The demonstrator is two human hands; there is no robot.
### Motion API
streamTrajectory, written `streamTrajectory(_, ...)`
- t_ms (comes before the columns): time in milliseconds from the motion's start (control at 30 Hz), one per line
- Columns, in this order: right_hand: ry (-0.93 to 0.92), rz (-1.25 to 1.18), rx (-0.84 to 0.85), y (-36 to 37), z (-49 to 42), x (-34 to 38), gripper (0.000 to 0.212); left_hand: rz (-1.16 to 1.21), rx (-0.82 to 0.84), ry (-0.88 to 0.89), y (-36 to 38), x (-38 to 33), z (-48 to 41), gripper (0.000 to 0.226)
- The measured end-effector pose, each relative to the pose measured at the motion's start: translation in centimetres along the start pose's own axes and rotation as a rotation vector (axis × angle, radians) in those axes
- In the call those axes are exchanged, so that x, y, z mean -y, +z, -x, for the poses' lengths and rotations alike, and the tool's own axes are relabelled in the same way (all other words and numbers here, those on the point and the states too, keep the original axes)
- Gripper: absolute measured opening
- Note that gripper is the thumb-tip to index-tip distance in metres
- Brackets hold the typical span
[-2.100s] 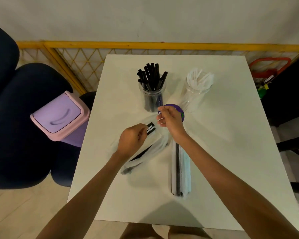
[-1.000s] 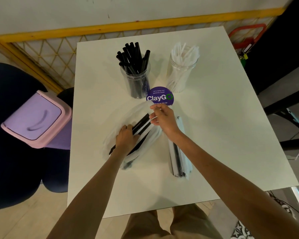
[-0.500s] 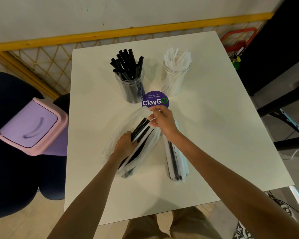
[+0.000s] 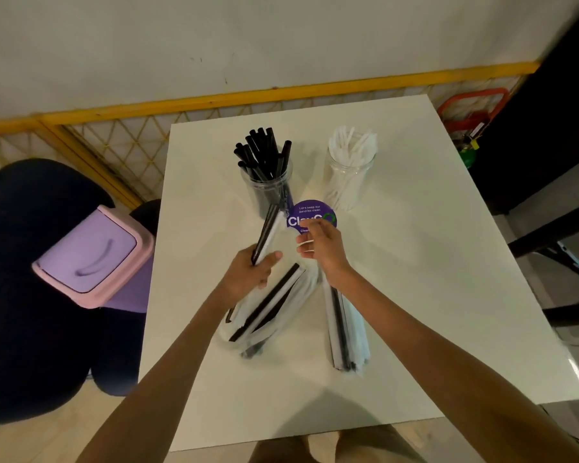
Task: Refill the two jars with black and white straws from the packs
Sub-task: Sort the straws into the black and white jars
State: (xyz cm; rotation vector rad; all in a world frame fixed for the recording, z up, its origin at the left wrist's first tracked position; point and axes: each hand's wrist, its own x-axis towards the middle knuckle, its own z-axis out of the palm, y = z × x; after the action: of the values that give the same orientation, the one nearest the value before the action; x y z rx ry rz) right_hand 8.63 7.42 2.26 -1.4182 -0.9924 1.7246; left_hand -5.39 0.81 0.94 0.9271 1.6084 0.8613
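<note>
Two clear jars stand at the back of the white table (image 4: 415, 262): the left jar (image 4: 270, 185) holds several black straws, the right jar (image 4: 348, 175) holds white straws. My left hand (image 4: 248, 279) grips a small bunch of black and white straws (image 4: 267, 233) that points up toward the black jar. A clear plastic pack (image 4: 268, 309) with more black and white straws lies under that hand. A second pack (image 4: 345, 325) lies under my right forearm. My right hand (image 4: 321, 248) hovers beside the bunch, fingers curled and pinching a white straw.
A round purple sticker (image 4: 311, 215) lies on the table between the jars and my hands. A pink and purple bin (image 4: 87, 259) stands left of the table beside dark blue seats (image 4: 30, 312). A yellow lattice railing (image 4: 114, 145) runs behind.
My left hand has pulled a bunch of straws out of the left pack and lifted it toward the black jar. My right hand stayed near the sticker.
</note>
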Motion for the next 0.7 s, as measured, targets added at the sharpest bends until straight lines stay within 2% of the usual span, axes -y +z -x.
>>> streamTrajectory(133,0.067,0.047,0.156,0.8,0.9,1.1,0.036,0.128,-0.044,0.096,-0.1,-5.2,0.1,0.033)
streamTrajectory(267,0.148,0.070,0.326,1.4,1.6,2.4,0.055,0.298,0.000,0.066,0.2,-8.8,-0.4,0.042)
streamTrajectory(400,0.165,-0.004,0.517,1.0,2.2,3.2,0.080,0.422,-0.036,0.070,1.5,-11.0,-1.2,0.034)
streamTrajectory(467,0.151,-0.008,0.576,0.3,2.4,3.7,0.074,0.466,-0.016,0.084,2.4,-11.5,-1.5,0.029)
streamTrajectory(567,0.171,-0.029,0.583,-0.7,2.9,4.8,0.045,0.497,0.040,0.094,3.4,-11.9,-1.9,0.027)
streamTrajectory(700,0.237,-0.096,0.605,-2.2,3.0,5.6,0.022,0.443,0.124,0.064,4.1,-12.4,-2.6,0.029)
